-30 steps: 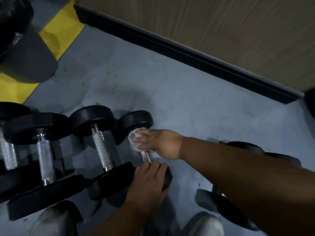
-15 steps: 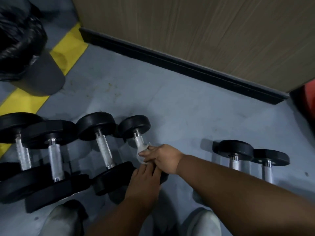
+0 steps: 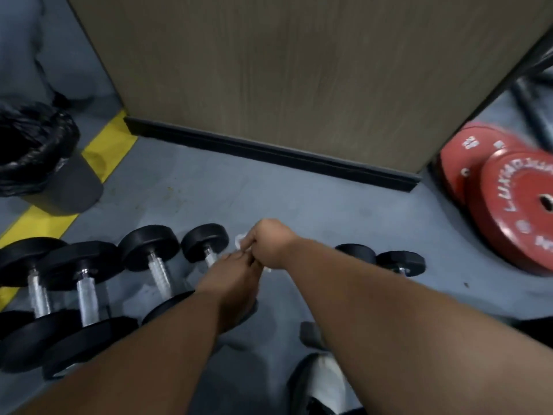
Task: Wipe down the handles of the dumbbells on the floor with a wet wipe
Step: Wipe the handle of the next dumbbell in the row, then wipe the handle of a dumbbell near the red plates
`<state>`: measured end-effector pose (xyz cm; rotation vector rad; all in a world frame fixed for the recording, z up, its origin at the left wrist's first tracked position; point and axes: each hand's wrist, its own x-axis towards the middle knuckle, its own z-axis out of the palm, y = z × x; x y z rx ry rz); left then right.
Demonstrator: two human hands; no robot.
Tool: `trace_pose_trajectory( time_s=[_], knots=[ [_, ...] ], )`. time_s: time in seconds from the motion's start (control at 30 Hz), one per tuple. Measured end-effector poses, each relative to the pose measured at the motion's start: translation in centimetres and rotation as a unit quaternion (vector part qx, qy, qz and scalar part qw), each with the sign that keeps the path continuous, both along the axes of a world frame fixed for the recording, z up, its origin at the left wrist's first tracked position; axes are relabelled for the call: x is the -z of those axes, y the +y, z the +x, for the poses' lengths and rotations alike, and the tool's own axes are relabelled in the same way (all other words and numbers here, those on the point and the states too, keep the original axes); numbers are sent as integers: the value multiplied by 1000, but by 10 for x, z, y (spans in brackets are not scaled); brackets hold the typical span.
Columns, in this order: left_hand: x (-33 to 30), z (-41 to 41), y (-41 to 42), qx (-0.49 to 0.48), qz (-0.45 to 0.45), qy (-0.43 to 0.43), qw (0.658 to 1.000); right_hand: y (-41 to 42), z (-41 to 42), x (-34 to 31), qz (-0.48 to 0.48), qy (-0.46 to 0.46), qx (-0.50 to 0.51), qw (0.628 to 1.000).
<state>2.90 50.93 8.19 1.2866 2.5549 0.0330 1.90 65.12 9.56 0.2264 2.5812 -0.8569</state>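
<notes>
we're on the fourth dumbbell (image 3: 206,247) of the row, the small one right under our hands. our right hand (image 3: 269,245) is closed round the wipe (image 3: 240,240), a bit of white poking out on the hand's left side, just beside the far head of that dumbbell. our left hand (image 3: 236,280) lies over the handle and the near head; fingers point toward the right hand and nearly touch it, but we cannot tell if they grip the handle or just rest on it, view is blurred and the hand covers the bar.

progress, as a guess: we can't tell from this shot which handles are wiped. three bigger dumbbells (image 3: 89,283) lie left of the left hand, two more small dumbbells (image 3: 380,259) lie just past the right forearm, mostly hidden by it. if work runs left to right, those two are left to do and this one is mid-wipe or ending.

looks: black round heads, bright knurled metal handles, all lying on the grey floor (image 3: 299,205), side by side, heads touching or close. wipe is small, crumpled, white; wetness not visible.
</notes>
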Motion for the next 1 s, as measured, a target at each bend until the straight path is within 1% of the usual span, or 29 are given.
trace_pose_trajectory(
  time_s=[0.1,0.23,0.33,0.43,0.5,0.57,0.7,0.83,0.9,1.0],
  knots=[
    [-31,18,24,25,95,9,995,36,23,-61,74,15,-25,997],
    [-37,44,50,106,220,20,970,76,63,-125,153,15,-25,988],
    [-46,64,66,168,257,11,951,100,98,-150,199,-8,-11,980],
    [-52,68,88,214,260,-6,942,128,131,-155,194,-46,11,980],
    [-46,64,106,229,250,0,941,147,148,-147,194,-55,12,979],
    [-29,62,122,238,239,3,941,164,161,-129,194,-41,15,980],
    [21,73,149,250,197,-42,947,189,182,-72,143,5,36,989],
    [62,90,164,255,139,-68,955,209,185,-8,111,1,28,993],
    [79,95,165,233,127,-100,959,215,183,19,83,3,36,996],
    [105,103,167,229,130,-167,950,214,179,54,56,10,33,998]
  ],
)
